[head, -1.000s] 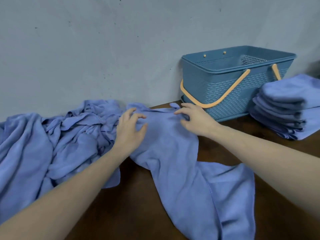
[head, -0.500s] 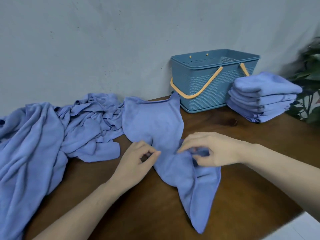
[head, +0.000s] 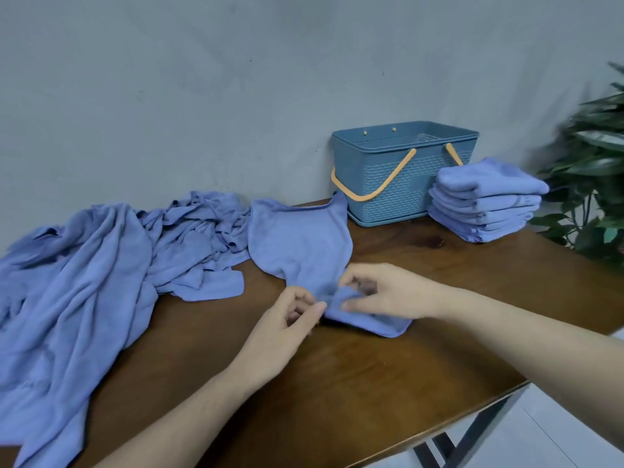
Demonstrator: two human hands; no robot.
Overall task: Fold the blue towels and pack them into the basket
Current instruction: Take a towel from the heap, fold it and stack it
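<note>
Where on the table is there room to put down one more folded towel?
Bare brown wooden table lies nearer than both hands, and between the blue plastic basket and the spread towel. The left side is crowded with the heap of crumpled blue towels.

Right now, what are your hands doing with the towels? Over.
Both hands, left and right, pinching one towel mid-fold. Folded stack waits beside the basket. Loose pile left of it. Nothing in the way.

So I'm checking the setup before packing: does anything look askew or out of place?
Nothing damaged or spilled. The folded stack sits beside the basket, not in it, and the unfolded heap sprawls across the table's left side, as expected mid-task.
</note>
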